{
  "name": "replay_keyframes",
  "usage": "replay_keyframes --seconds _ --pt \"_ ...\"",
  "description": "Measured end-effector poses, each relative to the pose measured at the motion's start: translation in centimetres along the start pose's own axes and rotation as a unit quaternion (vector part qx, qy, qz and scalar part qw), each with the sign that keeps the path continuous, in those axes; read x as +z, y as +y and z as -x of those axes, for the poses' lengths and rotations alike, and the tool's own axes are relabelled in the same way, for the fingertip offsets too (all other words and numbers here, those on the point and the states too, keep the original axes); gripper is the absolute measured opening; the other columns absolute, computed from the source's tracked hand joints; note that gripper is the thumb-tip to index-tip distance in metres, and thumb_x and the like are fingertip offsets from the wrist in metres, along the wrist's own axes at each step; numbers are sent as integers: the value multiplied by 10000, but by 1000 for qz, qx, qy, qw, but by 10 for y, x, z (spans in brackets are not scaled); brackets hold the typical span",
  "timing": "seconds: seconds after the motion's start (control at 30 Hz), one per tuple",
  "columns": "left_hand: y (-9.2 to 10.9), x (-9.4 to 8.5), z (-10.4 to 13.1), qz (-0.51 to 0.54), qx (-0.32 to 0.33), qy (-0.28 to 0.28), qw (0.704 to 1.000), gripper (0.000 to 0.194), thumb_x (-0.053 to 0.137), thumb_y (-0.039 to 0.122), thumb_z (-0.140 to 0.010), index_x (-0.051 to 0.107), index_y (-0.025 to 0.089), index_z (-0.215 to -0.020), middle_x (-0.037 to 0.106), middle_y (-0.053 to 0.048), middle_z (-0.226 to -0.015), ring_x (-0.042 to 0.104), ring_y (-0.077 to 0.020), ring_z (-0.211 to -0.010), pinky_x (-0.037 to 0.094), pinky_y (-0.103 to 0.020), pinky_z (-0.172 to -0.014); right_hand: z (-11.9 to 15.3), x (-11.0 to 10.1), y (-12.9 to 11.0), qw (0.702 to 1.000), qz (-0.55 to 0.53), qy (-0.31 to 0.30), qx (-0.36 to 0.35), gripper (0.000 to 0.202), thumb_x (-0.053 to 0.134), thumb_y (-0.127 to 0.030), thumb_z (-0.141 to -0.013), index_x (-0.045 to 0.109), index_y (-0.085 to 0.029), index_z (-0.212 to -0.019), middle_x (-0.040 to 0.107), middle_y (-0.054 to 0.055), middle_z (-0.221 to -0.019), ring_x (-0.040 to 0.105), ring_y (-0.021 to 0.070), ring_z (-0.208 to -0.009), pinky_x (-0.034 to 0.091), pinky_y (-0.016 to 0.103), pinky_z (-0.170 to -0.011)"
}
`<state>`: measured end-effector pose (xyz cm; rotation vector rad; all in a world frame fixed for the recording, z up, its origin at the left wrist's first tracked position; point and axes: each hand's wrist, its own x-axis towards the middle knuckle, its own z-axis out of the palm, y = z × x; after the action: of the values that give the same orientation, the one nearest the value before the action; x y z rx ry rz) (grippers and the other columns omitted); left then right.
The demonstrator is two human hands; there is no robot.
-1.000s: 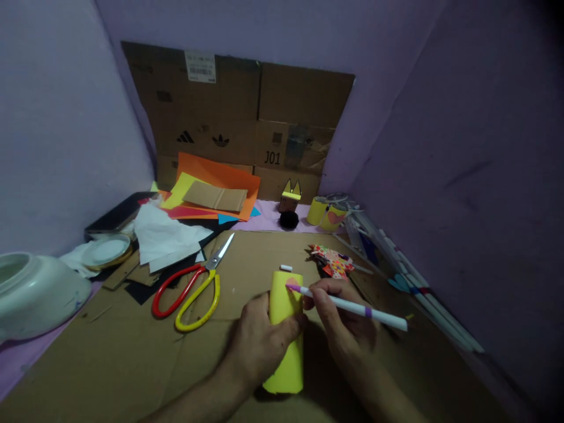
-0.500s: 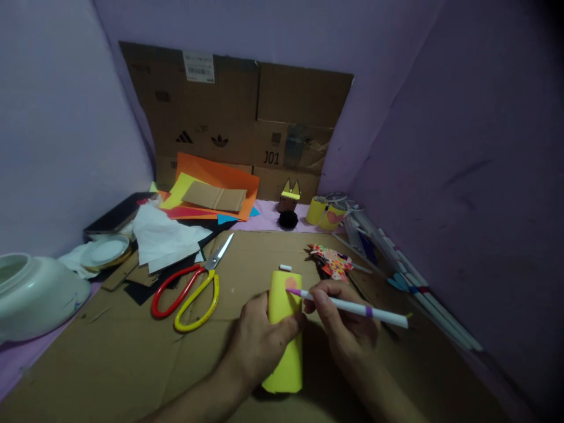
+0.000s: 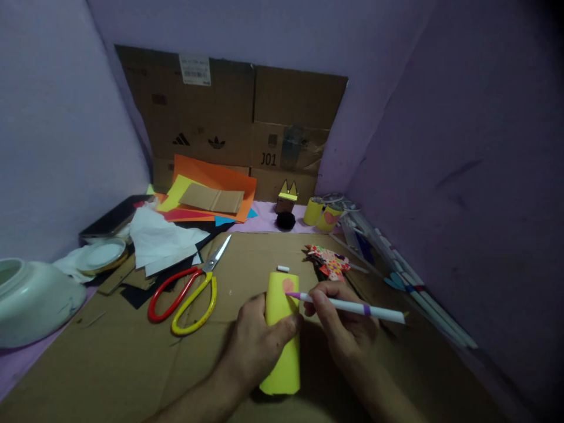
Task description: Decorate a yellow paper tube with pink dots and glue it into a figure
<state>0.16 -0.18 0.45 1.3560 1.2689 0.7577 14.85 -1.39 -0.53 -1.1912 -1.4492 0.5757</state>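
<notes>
A yellow paper-covered piece (image 3: 283,367) lies lengthwise on the brown cardboard sheet (image 3: 123,364), with a pinkish-orange round mark near its far end. Wrapped around its left side, my left hand (image 3: 259,338) has its thumb across the top. My right hand (image 3: 341,317) grips a white marker (image 3: 346,305) with a purple band; its purple tip is at the lower edge of the round mark. Just beyond the yellow piece lies a small white cap (image 3: 282,268). The thumb hides part of the yellow surface.
Red-and-yellow-handled scissors (image 3: 210,267) lie left of my left hand. Farther left are white tissues (image 3: 161,238) and a white pot (image 3: 37,302). Colored paper (image 3: 211,173), yellow rolls (image 3: 314,211) and a black pompom (image 3: 286,221) stand behind. A patterned pouch (image 3: 330,262) lies beyond my right hand.
The view has shifted slightly, moving everything a little left in the picture. The marker tip has moved slightly along the edge of the round mark. Both hands keep their hold.
</notes>
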Motion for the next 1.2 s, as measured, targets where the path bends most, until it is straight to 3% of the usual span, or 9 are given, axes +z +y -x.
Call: replay_keyframes --seconds 0.33,1.03,1.2 --pt "-2 -1 0 -6 6 0 1000 343 627 429 -699 636 123 -854 639 -49 -722 551 -179 -636 422 -254 -562 -4 -4 -7 999 51 19 -5 245 494 -311 -894 565 -200 -687 582 -18 -544 542 127 -480 406 217 -442" --pt "2 0 0 -10 -10 1 1000 349 610 444 -688 598 127 -833 584 -34 -687 508 -166 -612 411 -257 -542 -8 -4 -6 998 17 54 11 214 500 -289 -894 559 -208 -706 596 -20 -567 591 134 -527 461 220 -487" --pt "1 0 0 -11 -2 -3 1000 319 616 431 -688 584 133 -799 563 -27 -675 492 -159 -608 405 -250 -536 -9 0 -9 996 9 91 -1 223 518 -302 -874 560 -206 -676 587 -24 -541 573 130 -493 445 219 -458"
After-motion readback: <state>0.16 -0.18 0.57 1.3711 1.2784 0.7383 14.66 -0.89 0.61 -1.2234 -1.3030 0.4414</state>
